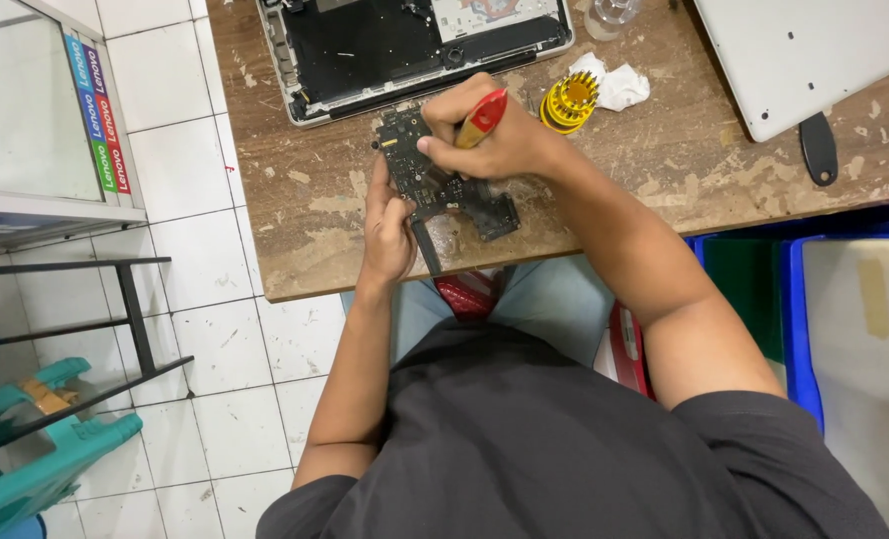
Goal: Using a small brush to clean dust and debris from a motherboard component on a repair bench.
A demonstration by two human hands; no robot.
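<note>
Nearest the camera, the left hand (386,232) grips the lower edge of a dark circuit board (434,185), holding it on the worn wooden table (664,170). The right hand (492,128) pinches a red-handled tool (481,118) against the board's upper part. At twelve o'clock lies the opened laptop base (414,50) (board already out); at one o'clock, a yellow bit holder (568,103). Refitting is not yet done.
</note>
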